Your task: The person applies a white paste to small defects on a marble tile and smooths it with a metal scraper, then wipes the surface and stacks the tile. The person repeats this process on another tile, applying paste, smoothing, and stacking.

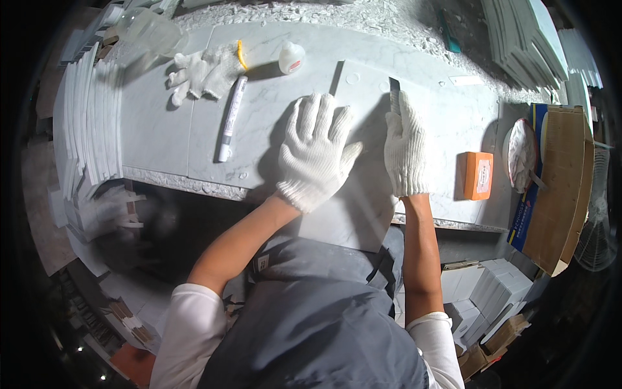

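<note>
A white marble tile (363,97) lies on the marble-topped table, its near end jutting past the table's front edge toward my lap. My left hand (315,146), in a white knitted glove, rests flat on this tile with fingers spread. At the tile's right side my right hand (407,149), gloved the same way, is closed around a thin dark flat blade (394,84). Only the far end of the blade shows beyond the fingers; its exact kind cannot be made out. To the left of my left hand lies a white capped marker (232,120).
Spare knitted gloves (206,72) and a small white bottle (291,58) sit farther back. An orange box (478,176) lies at right, near a cardboard box (556,188). Tile stacks (91,123) stand at both sides. White rubble (389,26) covers the back.
</note>
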Available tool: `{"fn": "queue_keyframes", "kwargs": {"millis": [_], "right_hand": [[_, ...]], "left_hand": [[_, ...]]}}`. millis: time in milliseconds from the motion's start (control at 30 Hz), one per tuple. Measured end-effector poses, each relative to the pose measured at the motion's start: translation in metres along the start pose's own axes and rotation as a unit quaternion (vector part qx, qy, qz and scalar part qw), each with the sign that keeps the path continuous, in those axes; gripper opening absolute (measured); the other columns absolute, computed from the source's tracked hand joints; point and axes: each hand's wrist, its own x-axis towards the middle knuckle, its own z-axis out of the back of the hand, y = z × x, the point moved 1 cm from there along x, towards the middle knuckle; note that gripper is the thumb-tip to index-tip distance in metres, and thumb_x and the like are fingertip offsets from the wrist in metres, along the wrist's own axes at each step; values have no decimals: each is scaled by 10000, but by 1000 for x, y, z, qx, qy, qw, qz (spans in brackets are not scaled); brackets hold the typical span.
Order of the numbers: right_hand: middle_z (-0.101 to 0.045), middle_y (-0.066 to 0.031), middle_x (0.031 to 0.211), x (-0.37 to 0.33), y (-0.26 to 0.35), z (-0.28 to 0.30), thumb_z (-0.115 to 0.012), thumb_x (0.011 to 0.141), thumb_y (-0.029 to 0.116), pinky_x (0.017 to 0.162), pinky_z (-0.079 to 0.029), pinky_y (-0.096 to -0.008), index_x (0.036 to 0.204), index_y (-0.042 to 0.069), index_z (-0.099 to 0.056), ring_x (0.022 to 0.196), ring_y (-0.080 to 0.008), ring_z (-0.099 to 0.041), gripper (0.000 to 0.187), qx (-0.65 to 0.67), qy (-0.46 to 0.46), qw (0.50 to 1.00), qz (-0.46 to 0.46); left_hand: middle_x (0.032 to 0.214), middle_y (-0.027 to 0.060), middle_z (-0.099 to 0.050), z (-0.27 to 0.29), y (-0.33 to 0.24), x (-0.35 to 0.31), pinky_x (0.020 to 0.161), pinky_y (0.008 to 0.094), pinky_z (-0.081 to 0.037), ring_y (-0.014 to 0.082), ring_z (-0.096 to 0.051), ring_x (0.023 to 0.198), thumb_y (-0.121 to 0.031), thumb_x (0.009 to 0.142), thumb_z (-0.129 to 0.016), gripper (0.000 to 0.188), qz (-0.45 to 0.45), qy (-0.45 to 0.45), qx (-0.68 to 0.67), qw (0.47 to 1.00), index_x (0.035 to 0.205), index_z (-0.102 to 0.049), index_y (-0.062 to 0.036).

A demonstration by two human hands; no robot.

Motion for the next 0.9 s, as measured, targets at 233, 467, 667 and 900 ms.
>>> {"fn": "queue_keyframes", "kwargs": {"millis": [233,467,667,900], "right_hand": [[-752,-204,1117,7,21,20,-614,1013,178,904,-562,-377,1407,21,-595,1049,-293,-743,425,-69,17,997,-42],[-747,-198,1123,22,24,-5,-643,1001,148,898,-563,-375,1397,26,-607,1025,-314,-742,416,-73,1,996,-51],[-744,-223,1064,12,21,10,-629,1001,136,844,-573,-400,1391,13,-602,967,-329,-747,409,-63,7,997,-33],[-731,-260,1058,37,33,-10,-585,1026,198,778,-568,-427,1383,11,-602,907,-369,-745,404,-49,47,995,-79]], "left_hand": [[1501,237,-483,6,1,3,1224,556,-254,425,-380,1447,-393,888,-699,643,3,37,-26,999,1437,-566,-86],[1482,265,-498,6,3,8,1225,558,-256,433,-401,1437,-461,937,-636,608,-12,53,-23,998,1403,-609,-71],[1493,272,-487,6,4,5,1221,555,-272,435,-395,1444,-453,922,-663,623,-15,47,-25,998,1404,-602,-63],[1483,275,-500,2,7,6,1227,561,-261,438,-389,1449,-423,950,-625,593,-41,29,29,998,1412,-592,-52]]}}
